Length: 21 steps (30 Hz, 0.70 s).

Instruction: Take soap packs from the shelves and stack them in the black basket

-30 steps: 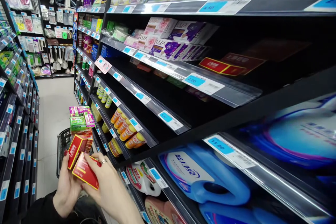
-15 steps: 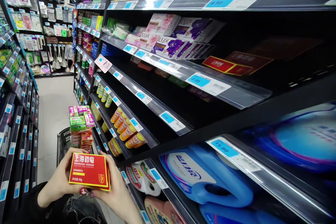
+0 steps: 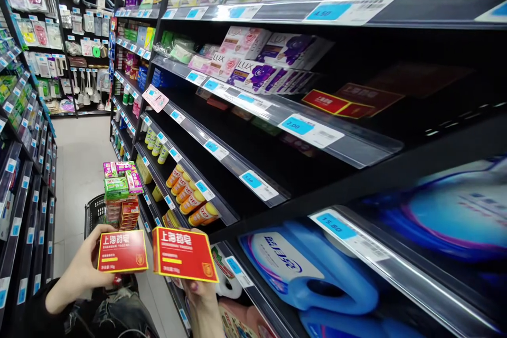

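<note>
My left hand point(image 3: 85, 266) is closed round a red soap box point(image 3: 122, 252) with a yellow border and white lettering. In my right hand point(image 3: 202, 296) is a matching red soap box point(image 3: 184, 253), gripped from below and behind, so most of those fingers are hidden. A small gap parts the two boxes, and both printed faces are turned toward me. Two more red soap boxes point(image 3: 325, 101) lie on the shelf at upper right, beside white and purple LUX soap boxes point(image 3: 253, 75).
A black basket point(image 3: 94, 214) stands in the aisle, with stacked red boxes point(image 3: 129, 211) and green and purple packs point(image 3: 116, 187). Clear shelf edges point(image 3: 348, 145) jut out on the right. Below are orange bottles point(image 3: 192, 198) and a blue detergent jug point(image 3: 301, 264).
The boxes, held together before, have come apart. My right hand has moved right with one of them, and my left hand has shifted slightly left with the other.
</note>
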Each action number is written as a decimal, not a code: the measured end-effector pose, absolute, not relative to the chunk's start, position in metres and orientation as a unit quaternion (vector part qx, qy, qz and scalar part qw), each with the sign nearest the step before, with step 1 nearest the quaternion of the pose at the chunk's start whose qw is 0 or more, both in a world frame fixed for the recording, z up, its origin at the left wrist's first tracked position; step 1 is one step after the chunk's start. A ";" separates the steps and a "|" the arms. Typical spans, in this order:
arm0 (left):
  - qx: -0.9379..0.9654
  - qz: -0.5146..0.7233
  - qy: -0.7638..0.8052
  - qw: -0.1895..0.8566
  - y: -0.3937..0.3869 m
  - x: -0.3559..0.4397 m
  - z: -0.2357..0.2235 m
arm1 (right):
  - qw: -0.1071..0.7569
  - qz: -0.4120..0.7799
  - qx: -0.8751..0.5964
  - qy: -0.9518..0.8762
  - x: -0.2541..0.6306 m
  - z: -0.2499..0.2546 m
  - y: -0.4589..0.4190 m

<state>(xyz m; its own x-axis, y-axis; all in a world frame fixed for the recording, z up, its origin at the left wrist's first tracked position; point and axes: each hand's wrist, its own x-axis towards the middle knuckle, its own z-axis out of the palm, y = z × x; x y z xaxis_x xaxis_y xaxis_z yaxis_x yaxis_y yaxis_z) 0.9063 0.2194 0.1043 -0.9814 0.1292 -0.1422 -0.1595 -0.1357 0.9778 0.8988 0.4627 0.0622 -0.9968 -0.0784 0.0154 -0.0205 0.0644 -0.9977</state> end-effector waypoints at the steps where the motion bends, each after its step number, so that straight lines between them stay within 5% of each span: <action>1: -0.016 0.758 0.647 0.081 0.217 0.905 0.104 | 0.031 -0.709 -0.017 0.704 0.899 0.060 0.468; 6: -0.033 0.760 0.647 0.057 0.210 0.902 0.105 | -0.033 -0.761 -0.047 0.646 0.895 0.096 0.472; 21: 0.071 0.743 0.649 0.147 0.228 0.908 0.088 | 0.059 -0.310 -0.335 0.888 0.886 0.191 0.428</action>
<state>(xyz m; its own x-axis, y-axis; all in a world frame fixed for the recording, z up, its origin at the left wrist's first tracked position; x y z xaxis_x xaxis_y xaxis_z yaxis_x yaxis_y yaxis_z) 0.9081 0.2280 0.0881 -0.9466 0.3111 -0.0847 -0.1261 -0.1153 0.9853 0.8864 0.4278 0.1906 -0.7683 -0.6318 0.1025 -0.5583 0.5833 -0.5900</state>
